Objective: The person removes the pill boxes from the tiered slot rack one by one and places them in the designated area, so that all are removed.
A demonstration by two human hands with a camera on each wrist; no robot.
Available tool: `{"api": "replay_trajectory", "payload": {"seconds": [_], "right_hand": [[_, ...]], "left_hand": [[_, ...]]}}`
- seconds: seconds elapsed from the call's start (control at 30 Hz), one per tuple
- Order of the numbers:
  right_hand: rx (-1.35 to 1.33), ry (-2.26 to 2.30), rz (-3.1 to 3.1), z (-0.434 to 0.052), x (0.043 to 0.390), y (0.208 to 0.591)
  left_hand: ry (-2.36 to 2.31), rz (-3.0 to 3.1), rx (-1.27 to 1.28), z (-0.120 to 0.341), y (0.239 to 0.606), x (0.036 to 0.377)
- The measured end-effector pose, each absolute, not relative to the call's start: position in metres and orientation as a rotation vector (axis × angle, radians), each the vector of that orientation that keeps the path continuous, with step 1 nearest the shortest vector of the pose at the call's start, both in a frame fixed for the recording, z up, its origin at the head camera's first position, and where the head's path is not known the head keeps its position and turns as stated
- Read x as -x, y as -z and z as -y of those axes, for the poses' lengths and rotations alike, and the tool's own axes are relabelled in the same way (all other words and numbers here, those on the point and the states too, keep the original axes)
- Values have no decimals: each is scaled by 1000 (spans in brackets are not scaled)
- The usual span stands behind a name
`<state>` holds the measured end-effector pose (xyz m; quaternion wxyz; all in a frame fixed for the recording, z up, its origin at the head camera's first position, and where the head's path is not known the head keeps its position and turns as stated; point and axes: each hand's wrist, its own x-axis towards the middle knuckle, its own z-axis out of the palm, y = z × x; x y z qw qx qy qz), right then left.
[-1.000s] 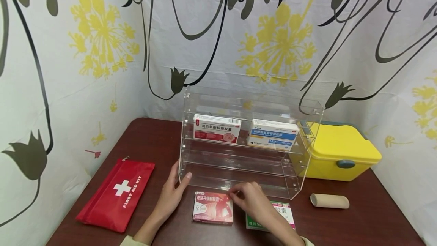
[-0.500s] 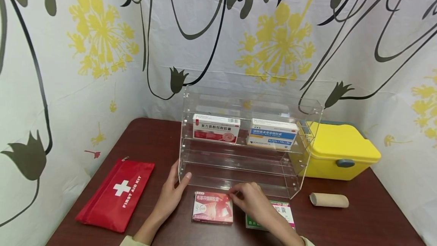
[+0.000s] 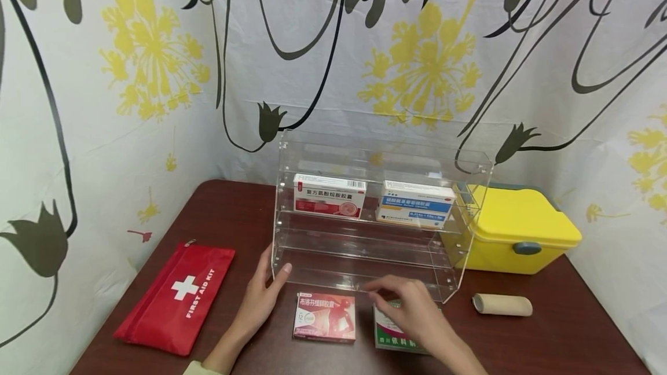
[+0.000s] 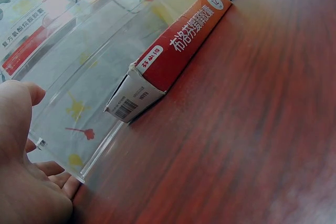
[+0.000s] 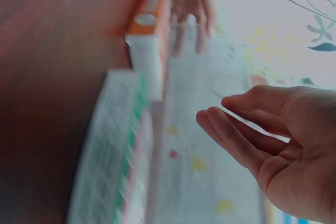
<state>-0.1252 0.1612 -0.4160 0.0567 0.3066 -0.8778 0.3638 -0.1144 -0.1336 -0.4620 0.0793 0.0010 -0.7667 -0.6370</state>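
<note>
A clear acrylic display rack (image 3: 333, 274) stands mid-table. My left hand (image 3: 263, 294) grips its left side panel, with the thumb on one face and the fingers behind, as the left wrist view shows. Two medicine boxes sit on an upper tier: a white-and-red one (image 3: 330, 198) and a white-and-blue one (image 3: 415, 206). Before the rack a pink-red medicine box (image 3: 324, 318) lies flat. My right hand (image 3: 411, 308) hovers over a green-and-white medicine box (image 3: 393, 337), covering part of it. Its fingers are loosely bent, thumb and fingertips apart, and hold nothing.
A red first aid pouch (image 3: 179, 300) lies at the left. On the right stands a yellow lidded box (image 3: 521, 230) with a grey latch, behind the rack's right end. A cardboard tube (image 3: 502, 305) lies in front of it. Patterned fabric (image 3: 323, 74) hangs behind the table.
My right hand has moved right, from the pink-red box's upper right corner to above the green-and-white box. My left hand stays on the rack's side. The boxes have not moved.
</note>
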Motion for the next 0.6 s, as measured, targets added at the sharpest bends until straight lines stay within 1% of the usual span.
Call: {"api": "replay_trajectory", "payload": {"seconds": [0.27,0.4,0.6], "right_hand": [[-854,-888,2489,-216,122,382],[-871,-752,2417,-239,130,358],[-788,-590,2430,-260,147,312]], "left_hand": [[1905,2305,-9,135,458,113],[1913,2303,-18,136,459,113],[1910,2296,-4,135,461,113]]}}
